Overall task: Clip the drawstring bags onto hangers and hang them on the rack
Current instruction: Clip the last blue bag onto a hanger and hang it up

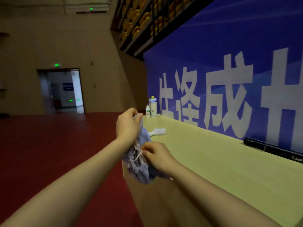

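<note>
Head view: pale blue drawstring bag held in the air between both hands, over the left edge of the table, touching nothing else.

- Left hand grips the bag's far upper end, fingers curled tight round the cloth.
- Right hand is at the gathered mouth lower down. Thumb and fingertips pinch the white drawstring.
- Bag hangs bunched and wrinkled below the right hand.
- Table is yellow-green. At its far end stand a small white bottle and a taller flask, just beside each other.
- A clear tape roll lies nearer.
- A black bundle lies on the right by the blue banner.
- Red floor on the left, with an open doorway far off.
</note>
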The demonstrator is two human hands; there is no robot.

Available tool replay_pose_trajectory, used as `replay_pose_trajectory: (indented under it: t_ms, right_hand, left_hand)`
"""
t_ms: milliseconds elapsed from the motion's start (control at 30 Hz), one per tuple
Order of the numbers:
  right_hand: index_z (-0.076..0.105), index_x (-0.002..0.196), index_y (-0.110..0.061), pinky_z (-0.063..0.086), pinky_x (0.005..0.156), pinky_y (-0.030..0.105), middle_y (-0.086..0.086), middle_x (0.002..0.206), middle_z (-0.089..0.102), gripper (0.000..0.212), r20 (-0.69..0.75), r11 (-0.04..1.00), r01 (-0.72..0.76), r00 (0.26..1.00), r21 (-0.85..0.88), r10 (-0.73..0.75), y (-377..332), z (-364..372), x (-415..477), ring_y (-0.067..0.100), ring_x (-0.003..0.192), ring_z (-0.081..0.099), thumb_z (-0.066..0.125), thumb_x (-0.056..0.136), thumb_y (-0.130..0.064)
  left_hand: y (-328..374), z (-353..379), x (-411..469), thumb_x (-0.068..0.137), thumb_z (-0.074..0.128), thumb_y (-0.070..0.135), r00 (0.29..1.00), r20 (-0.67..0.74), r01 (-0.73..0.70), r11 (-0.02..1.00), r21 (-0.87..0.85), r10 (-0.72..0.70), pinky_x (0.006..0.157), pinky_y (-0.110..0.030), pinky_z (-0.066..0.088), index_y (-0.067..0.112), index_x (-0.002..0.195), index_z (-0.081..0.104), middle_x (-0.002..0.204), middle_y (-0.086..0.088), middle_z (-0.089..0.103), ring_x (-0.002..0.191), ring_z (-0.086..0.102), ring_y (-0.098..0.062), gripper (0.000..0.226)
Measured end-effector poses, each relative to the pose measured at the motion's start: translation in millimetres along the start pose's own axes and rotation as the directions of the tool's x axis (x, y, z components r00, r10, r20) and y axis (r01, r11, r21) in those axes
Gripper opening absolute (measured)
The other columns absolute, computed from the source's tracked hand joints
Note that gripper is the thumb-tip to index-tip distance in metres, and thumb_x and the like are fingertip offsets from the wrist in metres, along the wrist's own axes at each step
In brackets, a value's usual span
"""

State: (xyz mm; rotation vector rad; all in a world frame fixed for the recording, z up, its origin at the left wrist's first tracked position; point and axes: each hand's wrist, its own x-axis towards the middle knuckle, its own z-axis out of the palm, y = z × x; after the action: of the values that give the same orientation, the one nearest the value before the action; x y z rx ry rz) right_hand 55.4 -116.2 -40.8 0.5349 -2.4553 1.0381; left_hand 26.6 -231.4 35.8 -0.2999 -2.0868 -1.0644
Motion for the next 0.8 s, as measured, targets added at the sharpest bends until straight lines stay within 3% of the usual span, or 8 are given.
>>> replay_pose_trajectory:
  t_ms: [133,233,300,433,533,633,700,800]
  right_hand:
    - [0.068,0.077,-0.012,0.052,0.071,0.035,0.0,0.067,0.066,0.015,-0.256,0.931,-0.084,0.949,0.356,0.183,-17.0,4.2,-1.3,0.017,0.066,0.063,0.058,0.089,-0.012]
    - [0.064,0.082,-0.009,0.054,0.061,0.027,0.001,0.065,0.063,0.013,-0.345,0.841,0.029,0.919,0.54,0.19,-42.0,-15.3,-8.3,0.017,0.062,0.065,0.055,0.092,-0.009]
    - [0.065,0.086,-0.009,0.056,0.061,0.026,0.005,0.07,0.065,0.011,-0.358,0.863,0.127,0.932,0.489,0.065,-57.8,-23.6,-13.5,0.018,0.065,0.067,0.056,0.092,-0.008]
    - [0.066,0.085,-0.009,0.059,0.067,0.035,0.01,0.074,0.067,0.01,-0.16,0.925,0.118,0.985,0.362,-0.063,-62.4,-17.5,-21.7,0.025,0.065,0.07,0.057,0.091,-0.008]
    - [0.062,0.085,-0.006,0.059,0.065,0.026,0.006,0.073,0.065,0.012,-0.083,0.915,0.016,0.996,0.402,0.019,-41.9,-18.4,-26.3,0.017,0.066,0.068,0.053,0.092,-0.004]
    - [0.059,0.082,-0.005,0.056,0.06,0.023,0.007,0.068,0.063,0.016,-0.033,0.928,-0.075,0.995,0.364,0.094,-24.2,-27.6,-26.5,0.014,0.061,0.065,0.048,0.094,-0.004]
    - [0.058,0.082,-0.001,0.056,0.059,0.026,0.009,0.063,0.061,0.017,-0.016,0.943,-0.134,0.989,0.304,0.146,-17.2,-33.2,-21.9,0.016,0.056,0.064,0.046,0.094,-0.004]
    - [0.053,0.069,-0.009,0.057,0.071,0.04,0.016,0.064,0.064,0.023,0.053,0.951,-0.267,0.964,0.155,0.262,-6.5,-39.2,-13.7,0.031,0.069,0.069,0.047,0.09,-0.007]
  left_hand:
    - [-18.6,-36.9,7.1,0.086,0.063,0.024,0.983,0.183,-0.018,0.981,0.191,-0.018,0.066,-0.029,0.038,0.013,0.072,0.058,0.081,-0.014,0.068,0.083,0.061,-0.03,0.018]
    - [-26.4,-37.2,2.7,0.084,0.065,0.027,0.935,0.328,0.04,0.96,0.276,-0.133,0.072,-0.03,0.044,0.015,0.067,0.058,0.082,-0.01,0.067,0.084,0.062,-0.027,0.022]
    - [-25.3,-29.9,-3.3,0.084,0.064,0.024,0.907,0.394,0.037,0.959,0.281,-0.15,0.069,-0.028,0.039,0.019,0.06,0.051,0.079,-0.007,0.061,0.079,0.057,-0.022,0.028]
    - [-14.6,-15.3,-9.4,0.081,0.056,0.0,0.864,0.492,0.04,0.988,0.15,-0.109,0.061,-0.027,0.037,0.02,0.057,0.051,0.073,-0.01,0.058,0.071,0.051,-0.02,0.031]
    - [-7.9,-7.7,-12.1,0.085,0.064,0.012,0.853,0.519,0.066,0.998,-0.015,-0.049,0.061,-0.025,0.04,0.019,0.058,0.056,0.062,-0.004,0.057,0.061,0.048,-0.013,0.029]
    - [-0.8,1.7,-18.6,0.087,0.065,0.018,0.815,0.579,0.096,0.982,-0.164,0.017,0.061,-0.025,0.042,0.018,0.063,0.059,0.066,-0.006,0.06,0.064,0.051,-0.014,0.024]
    - [2.4,8.3,-20.4,0.087,0.064,0.019,0.814,0.577,0.026,0.987,-0.158,0.071,0.059,-0.021,0.041,0.019,0.064,0.058,0.067,-0.004,0.059,0.065,0.05,-0.012,0.023]
    - [7.4,14.8,-21.9,0.088,0.062,0.014,0.808,0.57,-0.007,0.97,-0.244,0.149,0.062,-0.017,0.043,0.014,0.069,0.059,0.069,-0.001,0.062,0.068,0.054,-0.01,0.019]
